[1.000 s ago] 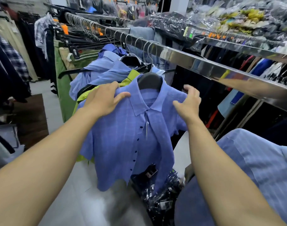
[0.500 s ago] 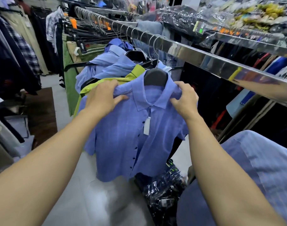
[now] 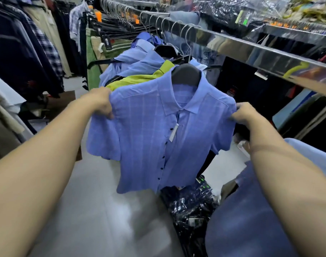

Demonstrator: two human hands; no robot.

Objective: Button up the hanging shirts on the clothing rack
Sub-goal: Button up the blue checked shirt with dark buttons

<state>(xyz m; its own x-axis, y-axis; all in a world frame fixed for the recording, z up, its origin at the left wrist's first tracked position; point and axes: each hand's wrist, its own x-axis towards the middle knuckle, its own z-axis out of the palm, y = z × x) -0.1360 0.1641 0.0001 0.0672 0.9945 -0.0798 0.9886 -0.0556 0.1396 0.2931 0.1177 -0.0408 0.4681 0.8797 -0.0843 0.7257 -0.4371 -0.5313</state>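
Shirt [image 3: 149,138], blue check, hangs on black hanger [image 3: 186,74] from rack rail [image 3: 251,51], front facing wearer. Left hand [image 3: 101,102] fingers pinched on one shoulder seam, right hand [image 3: 245,113] fingers clamped on other. Placket with dark buttons [image 3: 163,157] runs vertically, midway between both hands, below finger level. Neither hand clearly nearer. Paper tag [image 3: 173,132] dangles over upper placket, likely in way.
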